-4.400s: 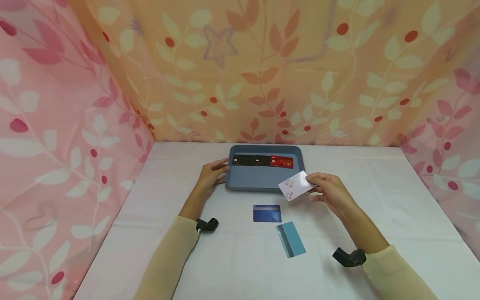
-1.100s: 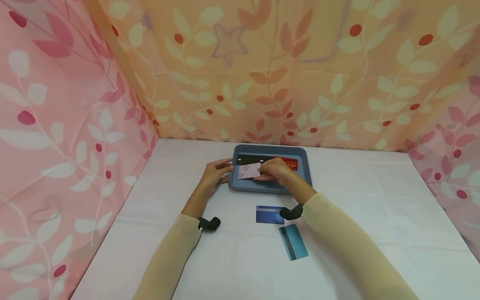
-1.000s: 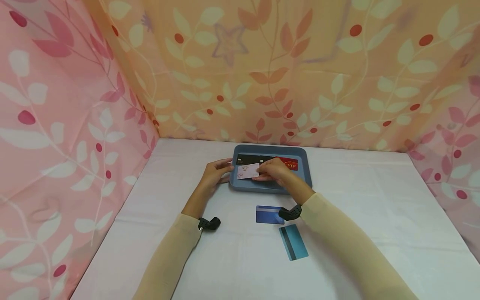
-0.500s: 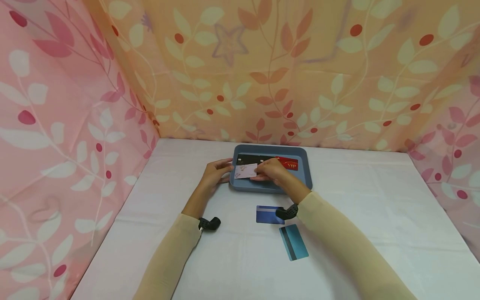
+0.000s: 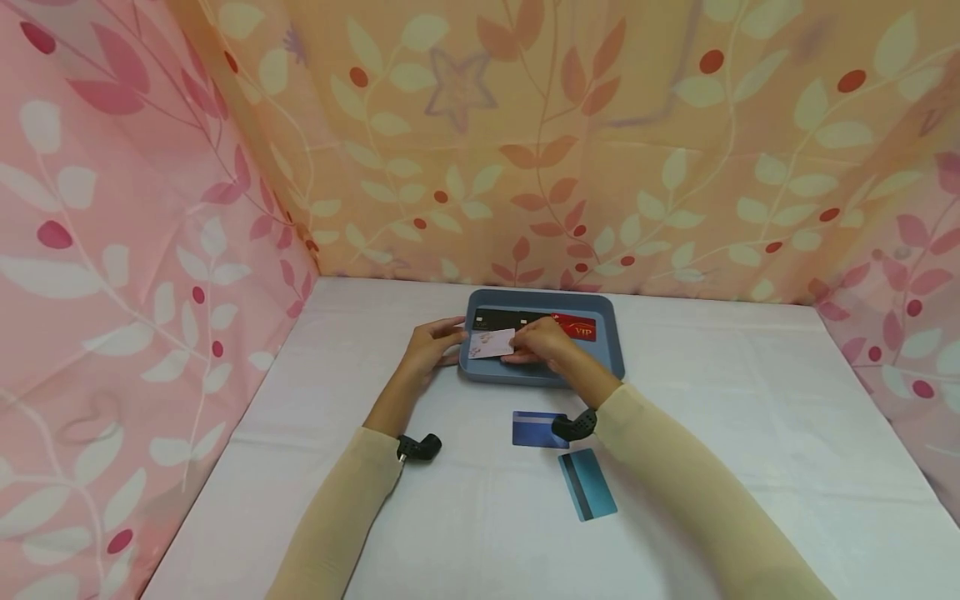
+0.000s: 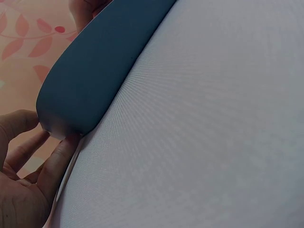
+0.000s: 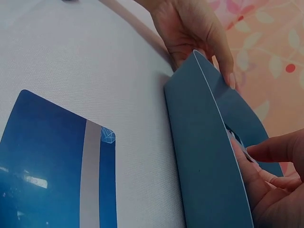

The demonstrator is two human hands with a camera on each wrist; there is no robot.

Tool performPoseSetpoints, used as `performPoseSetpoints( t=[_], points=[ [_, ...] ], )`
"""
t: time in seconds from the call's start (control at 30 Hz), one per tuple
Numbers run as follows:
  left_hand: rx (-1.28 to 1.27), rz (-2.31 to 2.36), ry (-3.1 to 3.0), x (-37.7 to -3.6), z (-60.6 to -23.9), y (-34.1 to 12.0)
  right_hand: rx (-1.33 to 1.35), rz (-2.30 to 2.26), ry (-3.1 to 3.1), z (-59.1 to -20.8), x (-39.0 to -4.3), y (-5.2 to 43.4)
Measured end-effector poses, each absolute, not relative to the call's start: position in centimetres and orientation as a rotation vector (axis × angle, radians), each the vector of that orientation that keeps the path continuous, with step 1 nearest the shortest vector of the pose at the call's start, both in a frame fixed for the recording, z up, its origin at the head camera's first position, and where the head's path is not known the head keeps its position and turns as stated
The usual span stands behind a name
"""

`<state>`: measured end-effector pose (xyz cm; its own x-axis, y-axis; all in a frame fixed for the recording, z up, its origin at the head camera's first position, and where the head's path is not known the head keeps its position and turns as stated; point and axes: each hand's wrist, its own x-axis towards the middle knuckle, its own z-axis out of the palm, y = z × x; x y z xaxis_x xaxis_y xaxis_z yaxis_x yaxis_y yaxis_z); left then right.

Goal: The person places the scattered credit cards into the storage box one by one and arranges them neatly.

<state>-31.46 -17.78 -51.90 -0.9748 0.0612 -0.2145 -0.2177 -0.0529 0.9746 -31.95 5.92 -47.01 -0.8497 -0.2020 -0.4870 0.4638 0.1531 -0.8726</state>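
A blue-grey tray lies at the back middle of the white table. At its far side lie two black cards and a red VIP card. My right hand is over the tray and pinches a white flowered card low at its left part. My left hand grips the tray's left edge; in the left wrist view the fingers clasp a corner of the tray wall. The right wrist view shows the tray wall and my right fingers inside.
A dark blue card and a teal card with a dark stripe lie on the table in front of the tray. Patterned cloth walls close off the left, back and right sides.
My right hand carried the white card from the tray's right front corner into the tray, then eased it left and lower. The left hand stayed on the tray's edge.
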Motion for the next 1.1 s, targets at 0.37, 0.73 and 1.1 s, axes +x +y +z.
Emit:
performPoseSetpoints(
  t=[0.37, 0.73, 1.1],
  points=[
    [-0.185, 2.144, 2.008, -31.4, -51.9, -17.8, 0.226, -1.685, 1.979, -46.8, -31.9, 5.8],
    [-0.166, 2.144, 2.017, -31.5, -52.0, -17.7, 0.21, -1.578, 2.042, -45.9, -31.7, 6.2],
    [-0.172, 2.131, 2.018, -31.4, -51.8, -17.8, 0.148, -1.561, 2.045, -45.3, -31.5, 6.9]
  ],
)
